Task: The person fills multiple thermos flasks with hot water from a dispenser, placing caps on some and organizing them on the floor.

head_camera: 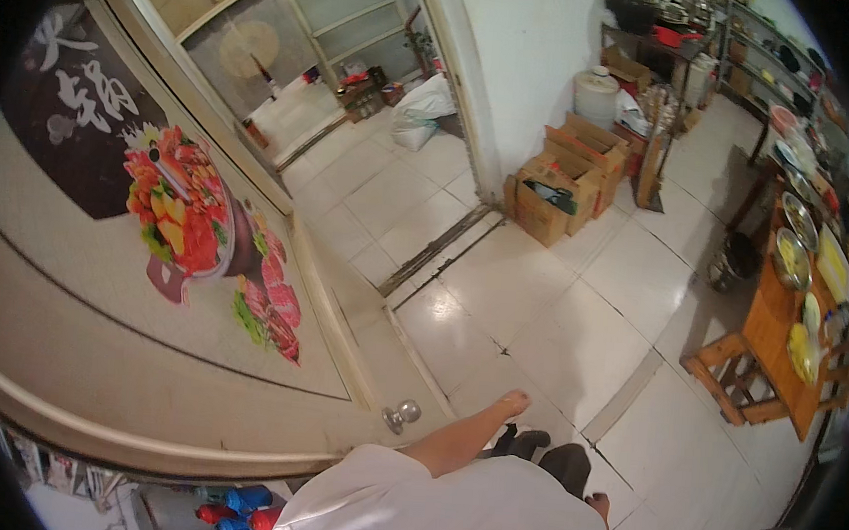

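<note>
My left hand (pixel 515 403) hangs low over the tiled floor (pixel 503 292), at the end of a bare forearm below a white sleeve. Nothing shows in it, but its fingers are too small to make out. To its left is the round metal knob (pixel 408 411) of a door (pixel 240 414), apart from the hand. My right hand (pixel 599 506) shows only in part beside the white shirt (pixel 467 515); its fingers are unclear. Dark shoes (pixel 532 441) are visible below me.
Open cardboard boxes (pixel 537 213) stand by the wall beyond the doorway's threshold (pixel 440 251). On the right, a wooden table (pixel 769 322) bears metal bowls (pixel 792 258) and plates of food, with a wooden stool (pixel 717 363) beside it. A white sack (pixel 419 115) lies past the doorway.
</note>
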A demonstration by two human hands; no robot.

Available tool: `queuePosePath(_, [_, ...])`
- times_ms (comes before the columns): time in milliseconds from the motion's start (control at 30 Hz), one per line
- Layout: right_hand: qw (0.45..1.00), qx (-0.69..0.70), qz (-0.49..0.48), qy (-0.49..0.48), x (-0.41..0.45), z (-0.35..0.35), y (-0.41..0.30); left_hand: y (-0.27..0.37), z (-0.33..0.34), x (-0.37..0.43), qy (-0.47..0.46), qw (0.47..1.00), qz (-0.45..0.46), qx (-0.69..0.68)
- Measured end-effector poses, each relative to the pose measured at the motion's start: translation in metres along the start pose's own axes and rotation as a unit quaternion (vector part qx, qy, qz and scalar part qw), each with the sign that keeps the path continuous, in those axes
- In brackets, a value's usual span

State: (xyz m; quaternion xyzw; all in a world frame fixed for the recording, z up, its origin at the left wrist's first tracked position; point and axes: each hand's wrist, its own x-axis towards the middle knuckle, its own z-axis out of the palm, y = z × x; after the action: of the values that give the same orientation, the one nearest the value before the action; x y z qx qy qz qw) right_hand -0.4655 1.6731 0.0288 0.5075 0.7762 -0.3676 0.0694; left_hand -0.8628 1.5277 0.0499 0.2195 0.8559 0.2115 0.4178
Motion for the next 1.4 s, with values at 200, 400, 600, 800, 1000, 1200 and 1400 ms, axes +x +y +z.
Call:
queuePosePath(200, [0.991,0.023,0.119,-0.062,0.11,-0.038,-0.051,0.097,-0.096,0.052,0.03,0.977,0.099,-0.187])
queuePosePath(400, [0.986,0.039,0.132,-0.092,0.273,-0.067,-0.127,-0.021,-0.142,0.101,0.097,0.995,0.001,-0.008])
queuePosePath(600, [0.972,0.101,0.174,-0.124,0.459,-0.092,-0.229,-0.194,-0.154,0.071,0.147,0.88,-0.361,-0.272])
queuePosePath(800, [0.961,0.233,0.087,-0.122,0.64,-0.029,-0.403,-0.181,-0.188,0.054,0.261,0.754,-0.362,-0.482])
queuePosePath(1000, [0.899,0.269,-0.139,-0.316,0.602,0.05,-0.78,-0.168,-0.255,0.081,0.116,0.787,-0.479,-0.371])
queuePosePath(1200, [0.878,0.25,-0.099,-0.396,0.547,0.108,-0.943,-0.302,-0.41,0.166,0.257,0.923,-0.27,-0.095])
queuePosePath(1400, [0.902,0.254,-0.002,-0.349,0.633,0.139,-0.968,-0.326,-0.935,0.238,0.622,0.755,-0.197,-0.064])
